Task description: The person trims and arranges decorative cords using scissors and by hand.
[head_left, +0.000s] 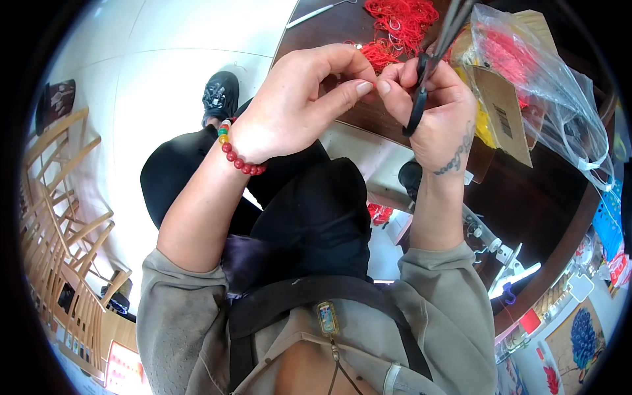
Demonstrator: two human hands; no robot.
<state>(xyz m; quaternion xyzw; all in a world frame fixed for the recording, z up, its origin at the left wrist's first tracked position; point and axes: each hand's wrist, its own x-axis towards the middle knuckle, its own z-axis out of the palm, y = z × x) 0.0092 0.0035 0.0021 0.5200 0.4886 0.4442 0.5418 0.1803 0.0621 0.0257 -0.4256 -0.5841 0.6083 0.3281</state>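
My left hand (pixel 306 105) is closed in a pinch, thumb against index finger, above the edge of the dark table. A tiny bit of red shows at its fingertips, too small to name. Close beside it, my right hand (pixel 438 108) grips black-handled scissors (pixel 417 112), with the metal blades pointing up and away from me. My right thumb and index finger also come together near the left fingertips. Whether they pinch anything is hidden. Just beyond both hands lies a tangled heap of red cord (pixel 403 23) on the table.
A thin metal hook tool (pixel 319 14) lies at the table's left edge. To the right are a clear plastic bag (pixel 526 59) with red material and a cardboard piece (pixel 498 112). Wooden chairs (pixel 66 224) stand on the floor at left. My legs are below.
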